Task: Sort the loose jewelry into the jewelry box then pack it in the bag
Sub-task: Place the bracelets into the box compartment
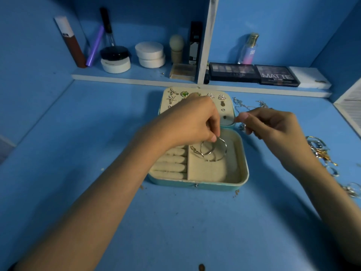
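Observation:
An open teal jewelry box (197,185) with cream lining lies in the middle of the blue table. Its lid (227,112) lies flat behind it and carries several pinned earrings. Silver bangles (214,151) lie in the box's large compartment. My left hand (192,122) hovers over that compartment, its fingertips pinching the top of the bangles. Cream ring rolls (172,163) fill the box's left part. My right hand (273,125) is just right of the box with fingers curled; a small silver piece (242,127) shows at its fingertips.
Loose chains (248,105) lie behind my right hand. A heap of silver and gold jewelry (322,151) and rings (351,189) sit at the right edge. A shelf behind holds jars (150,54), bottles, a perfume (249,49) and eyeshadow palettes (277,76). No bag is in view.

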The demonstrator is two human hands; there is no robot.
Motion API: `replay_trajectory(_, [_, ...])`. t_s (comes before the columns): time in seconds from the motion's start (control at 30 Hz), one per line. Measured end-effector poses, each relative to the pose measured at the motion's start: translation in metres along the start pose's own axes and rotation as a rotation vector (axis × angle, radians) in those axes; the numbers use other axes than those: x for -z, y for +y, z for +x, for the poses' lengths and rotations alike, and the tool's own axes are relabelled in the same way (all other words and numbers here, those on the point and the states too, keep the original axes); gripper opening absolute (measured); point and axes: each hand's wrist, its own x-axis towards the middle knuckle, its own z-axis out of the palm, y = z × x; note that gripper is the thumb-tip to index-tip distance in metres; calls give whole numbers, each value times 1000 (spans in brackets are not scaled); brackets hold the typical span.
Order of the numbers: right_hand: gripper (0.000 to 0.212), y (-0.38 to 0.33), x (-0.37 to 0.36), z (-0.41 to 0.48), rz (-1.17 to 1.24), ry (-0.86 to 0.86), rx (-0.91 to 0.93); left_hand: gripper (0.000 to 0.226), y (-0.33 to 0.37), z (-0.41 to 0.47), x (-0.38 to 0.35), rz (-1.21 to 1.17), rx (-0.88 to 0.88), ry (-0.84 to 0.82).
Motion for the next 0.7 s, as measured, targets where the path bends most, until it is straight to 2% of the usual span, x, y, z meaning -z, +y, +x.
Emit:
replay_trajectory(0.27, [25, 2, 0, 0, -26, 34, 13, 17, -7, 5, -5, 264, -23, 138])
replay_trajectory(0.37, [24, 2, 0, 0, -40, 37, 12, 18, -12, 5, -7, 226, -32, 109])
replay_trajectory(0.47, [23, 2, -1, 0, -44, 44, 16, 9, -10, -1, -6, 113, -59, 62])
replay_trajectory(0.57, [22, 2, 0, 1, -32, 58, 23, 25, -8, -6, -10, 202, -80, -22])
replay_trajectory(0.7, [19, 4, 1, 2, -33, 81, 36, 27, -9, -7, -12, 220, -65, -33])
